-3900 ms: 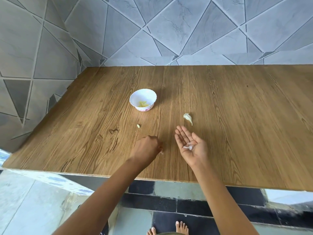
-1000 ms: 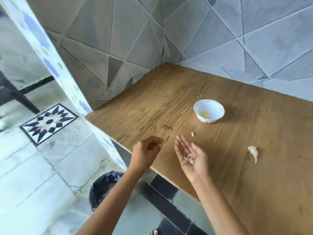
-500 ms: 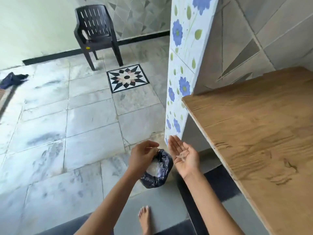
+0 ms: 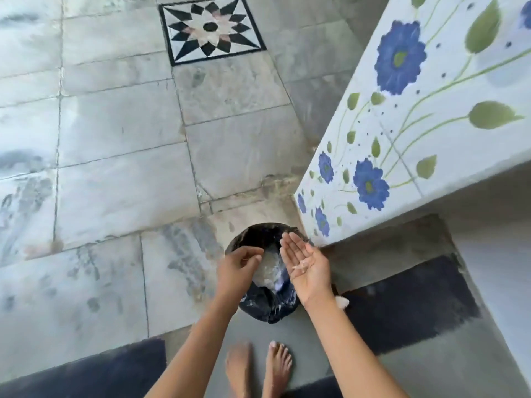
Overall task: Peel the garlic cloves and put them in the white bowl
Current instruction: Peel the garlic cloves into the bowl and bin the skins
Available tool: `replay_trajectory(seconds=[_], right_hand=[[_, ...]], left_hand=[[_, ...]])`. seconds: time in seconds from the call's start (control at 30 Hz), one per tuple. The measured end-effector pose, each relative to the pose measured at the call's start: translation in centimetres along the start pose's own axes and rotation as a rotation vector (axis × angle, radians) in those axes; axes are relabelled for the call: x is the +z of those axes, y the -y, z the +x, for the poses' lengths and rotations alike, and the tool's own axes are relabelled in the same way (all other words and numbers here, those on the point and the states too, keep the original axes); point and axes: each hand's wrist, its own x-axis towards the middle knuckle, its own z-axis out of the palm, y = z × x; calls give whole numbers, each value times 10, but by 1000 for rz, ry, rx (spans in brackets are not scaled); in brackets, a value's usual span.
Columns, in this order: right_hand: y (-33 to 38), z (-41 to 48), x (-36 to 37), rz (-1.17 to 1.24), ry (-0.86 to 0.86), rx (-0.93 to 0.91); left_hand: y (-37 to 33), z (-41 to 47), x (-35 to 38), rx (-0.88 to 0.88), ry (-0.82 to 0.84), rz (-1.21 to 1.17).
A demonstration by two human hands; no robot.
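**Two hands above a bin, garlic skin on one palm**

Two bare arms reach down from the bottom of the view over a small round bin lined with a black plastic bag (image 4: 267,308), which stands on a grey stone-tile floor (image 4: 120,179).

The right hand (image 4: 309,272) is held flat and palm up, fingers straight and together, above the bin's right rim. A few thin, pale scraps of garlic skin (image 4: 300,265) lie loose in the middle of that palm; the hand grips nothing.

The left hand (image 4: 238,268) hovers over the bin's left rim, just beside the right, knuckles up and fingers curled in, thumb meeting the fingertips. Whether a scrap is pinched there is too small to tell.

Pale crumpled waste (image 4: 268,271) shows inside the bin between the two hands.

Two bare feet (image 4: 258,366) stand just below the bin. To the right rises a white panel painted with blue flowers and green leaves (image 4: 402,124). Far up the floor sits a square inlaid tile with a black-and-white star (image 4: 211,27).
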Motion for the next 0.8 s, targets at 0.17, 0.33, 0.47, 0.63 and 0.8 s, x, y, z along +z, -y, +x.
replay_trajectory(seconds=[0.17,0.33,0.47,0.63,0.8], right_hand=[[-29,115,-61,-118,-54,19],[-51,176,-96,-350,-65,-10],[-62,187,-106,-746,-2,22],[-59,180,-103,-700,-58,61],[-54,178,-98,-447,-126,229]], left_hand=[[110,86,46,-58,23,45],[169,130,72,-121,18,50],[183,139,76,-150,15,25],[166,122,80,-103,-46,-9],[123,78,98,184,16,-245]])
